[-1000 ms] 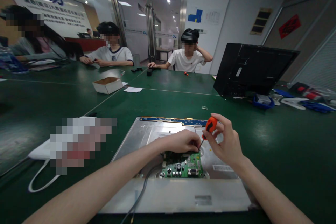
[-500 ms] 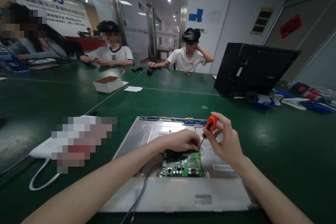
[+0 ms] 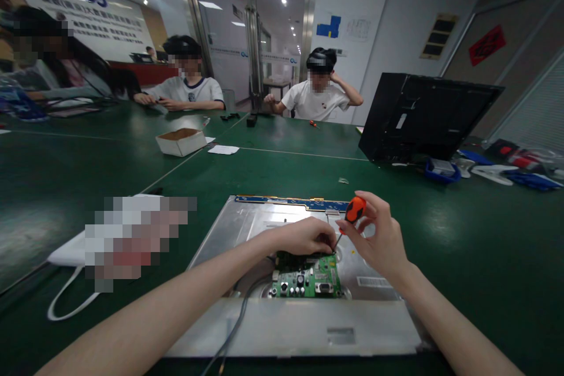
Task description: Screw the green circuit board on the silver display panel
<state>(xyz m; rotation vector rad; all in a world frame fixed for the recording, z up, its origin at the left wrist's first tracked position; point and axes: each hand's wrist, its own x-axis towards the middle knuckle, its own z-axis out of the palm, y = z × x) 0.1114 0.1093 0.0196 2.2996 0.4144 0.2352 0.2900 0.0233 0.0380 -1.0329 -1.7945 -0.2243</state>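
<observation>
An orange-and-black screwdriver (image 3: 355, 210) is gripped at its handle by the fingers of my right hand (image 3: 379, 235). Its thin shaft slants down to the upper right corner of a green circuit board (image 3: 315, 277). My left hand (image 3: 315, 235) is closed beside the screwdriver's tip, over the board's top edge; what its fingertips pinch, if anything, is hidden. The board sits on the silver metal back of a display panel (image 3: 291, 326) lying flat on the table. A narrow blue circuit strip (image 3: 282, 204) runs along the panel's far edge. Dark cables (image 3: 242, 317) trail from the board's left side.
A white object with a strap (image 3: 73, 252), partly blurred out, lies left of the panel. Farther back are an open white box (image 3: 181, 142), a paper (image 3: 224, 150) and a black monitor housing (image 3: 427, 117). A blue tray (image 3: 442, 171) is at right. Several people sit across the green table.
The screwdriver's handle has turned slightly in my right fingers, its tip staying at the board's corner. My left hand has stayed put. The person opposite has lifted a hand off the table.
</observation>
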